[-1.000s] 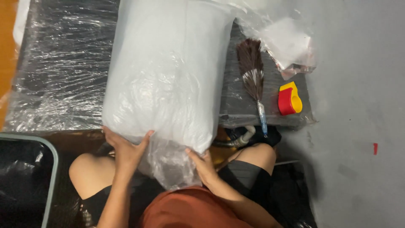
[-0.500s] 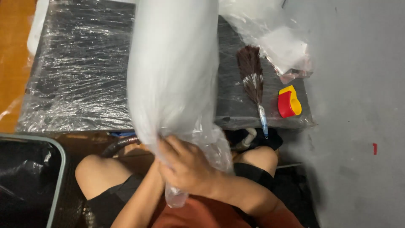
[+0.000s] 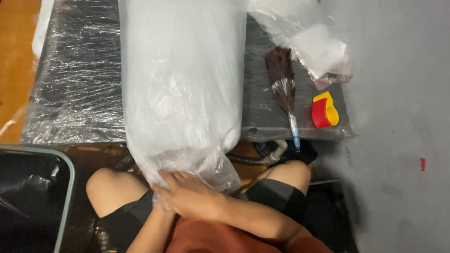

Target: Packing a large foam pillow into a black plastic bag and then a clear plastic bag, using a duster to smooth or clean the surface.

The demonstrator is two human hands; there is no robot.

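- One big clear plastic bag [image 3: 180, 89] stuffed with white filling stands on end across the black worktop [image 3: 70, 84], its lower end down in the person's lap between the two bare knees.
- The worktop itself is wrapped in clear film; a second, smaller crumpled plastic bag [image 3: 304, 42] lies at its far right corner.
- One feather duster [image 3: 282, 89] with a blue handle lies just right of the big bag; one red and yellow tape dispenser [image 3: 324, 110] sits near it.
- The right hand [image 3: 187, 194] lies flat over the bag's gathered bottom, fingers curled in a closed grip on the plastic.
- The left hand [image 3: 161, 206] is mostly hidden under the right; I cannot tell its grip.
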